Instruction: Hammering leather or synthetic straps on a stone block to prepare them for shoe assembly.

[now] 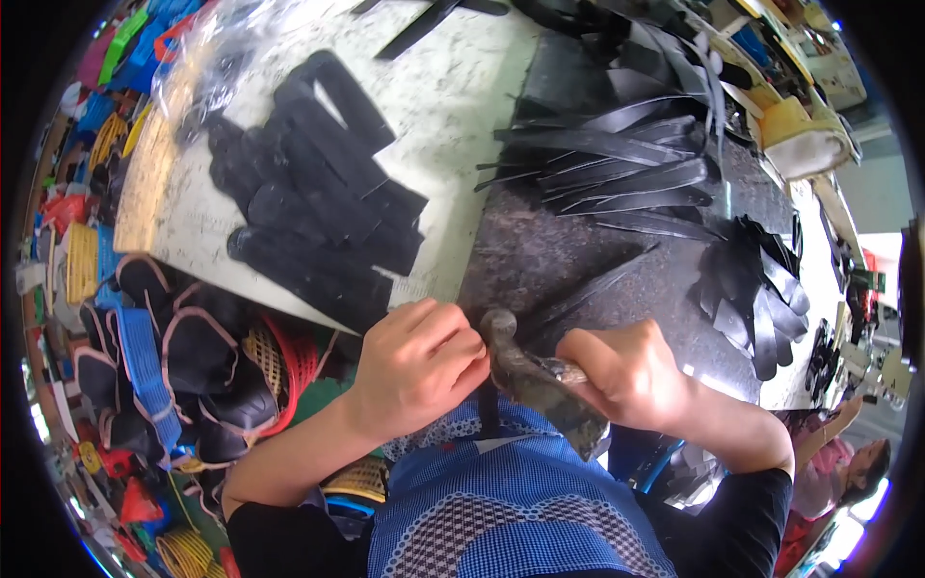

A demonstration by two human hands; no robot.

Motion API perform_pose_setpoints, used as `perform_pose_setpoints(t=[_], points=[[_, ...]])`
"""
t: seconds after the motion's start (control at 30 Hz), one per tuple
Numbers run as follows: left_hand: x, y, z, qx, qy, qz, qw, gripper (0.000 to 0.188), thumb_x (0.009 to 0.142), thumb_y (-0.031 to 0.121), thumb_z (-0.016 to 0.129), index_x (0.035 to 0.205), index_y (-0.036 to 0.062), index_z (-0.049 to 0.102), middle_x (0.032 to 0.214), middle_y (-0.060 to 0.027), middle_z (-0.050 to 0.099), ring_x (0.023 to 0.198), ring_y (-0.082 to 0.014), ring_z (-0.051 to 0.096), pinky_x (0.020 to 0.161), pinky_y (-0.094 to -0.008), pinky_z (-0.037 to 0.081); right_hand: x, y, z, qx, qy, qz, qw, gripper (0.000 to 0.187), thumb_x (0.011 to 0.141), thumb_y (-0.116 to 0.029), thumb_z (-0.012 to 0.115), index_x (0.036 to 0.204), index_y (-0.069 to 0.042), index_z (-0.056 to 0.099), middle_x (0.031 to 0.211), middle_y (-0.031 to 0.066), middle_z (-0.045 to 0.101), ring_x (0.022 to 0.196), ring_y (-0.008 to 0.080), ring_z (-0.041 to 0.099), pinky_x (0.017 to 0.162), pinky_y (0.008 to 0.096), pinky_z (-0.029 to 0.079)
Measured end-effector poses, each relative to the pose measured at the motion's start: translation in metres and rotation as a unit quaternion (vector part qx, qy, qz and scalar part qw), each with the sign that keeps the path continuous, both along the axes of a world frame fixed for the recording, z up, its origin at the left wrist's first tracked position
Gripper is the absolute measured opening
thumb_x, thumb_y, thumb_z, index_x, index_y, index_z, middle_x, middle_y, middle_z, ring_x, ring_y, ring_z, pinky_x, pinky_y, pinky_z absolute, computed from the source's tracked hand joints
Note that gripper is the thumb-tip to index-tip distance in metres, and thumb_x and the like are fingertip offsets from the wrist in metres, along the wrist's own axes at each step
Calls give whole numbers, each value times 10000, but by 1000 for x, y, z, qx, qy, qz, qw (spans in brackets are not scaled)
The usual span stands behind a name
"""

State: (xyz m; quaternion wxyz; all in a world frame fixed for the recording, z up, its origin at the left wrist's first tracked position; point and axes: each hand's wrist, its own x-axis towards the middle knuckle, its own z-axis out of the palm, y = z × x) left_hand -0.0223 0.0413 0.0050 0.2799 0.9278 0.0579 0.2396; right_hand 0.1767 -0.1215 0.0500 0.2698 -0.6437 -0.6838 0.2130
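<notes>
My right hand (631, 374) is closed around the handle of a hammer (525, 374) with a worn grey metal head. The hammer's rounded face points up, just right of my left hand, at the near edge of a dark worktop. Curled tight, my left hand (419, 361) has its thumb and fingers pinched together. A black strip (489, 412) shows at these fingertips and hangs down in front of my blue patterned apron (501, 482); the hammer head hides part of it. Another thin black strip (593, 289) lies on the dark worktop (520, 241) just beyond the hammer.
Flat black pieces (318, 193) overlap on the pale board (448, 116) at left. Glossy black strips (626, 159) are piled farther back, with a fanned bundle (761, 289) at right. Black pink-edged pieces (202, 352) and a red basket (294, 376) stand below left. A person (838, 472) is at far right.
</notes>
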Motion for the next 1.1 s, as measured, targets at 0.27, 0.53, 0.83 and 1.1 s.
perform_pose_setpoints(t=[0.27, 0.53, 0.83, 1.1], points=[[55, -15, 7, 17, 23, -55, 998, 287, 768, 74, 813, 1034, 9, 726, 880, -52, 609, 735, -211, 615, 641, -327, 532, 24, -59, -27, 95, 425, -372, 820, 214, 1078, -204, 557, 916, -71, 512, 613, -42, 495, 469, 24, 422, 420, 206, 339], [108, 16, 58, 58, -118, -30, 991, 207, 694, -55, 799, 876, 23, 738, 781, -56, 623, 658, -212, 638, 562, -331, 529, 33, -96, -54, 219, 442, -481, 724, 306, 1103, -312, 493, 870, -115, 469, 560, -43, 345, 378, 75, 331, 324, 234, 267], [144, 75, 19, 128, -122, -20, 984, 283, 895, 236, 771, 1131, 87, 725, 942, -33, 682, 839, -206, 655, 819, -357, 510, 36, -96, -58, 229, 472, -453, 721, 254, 1116, -291, 473, 921, -132, 512, 552, -56, 301, 370, 51, 244, 324, 236, 194], [61, 230, 23, 113, 240, 24, 964, 390, 855, 27, 721, 1234, 115, 693, 1214, -55, 634, 1183, -276, 555, 1067, -414, 447, 16, -80, -42, 154, 416, -356, 823, 249, 1096, -252, 504, 916, -81, 490, 569, -16, 403, 377, 66, 338, 335, 219, 274]])
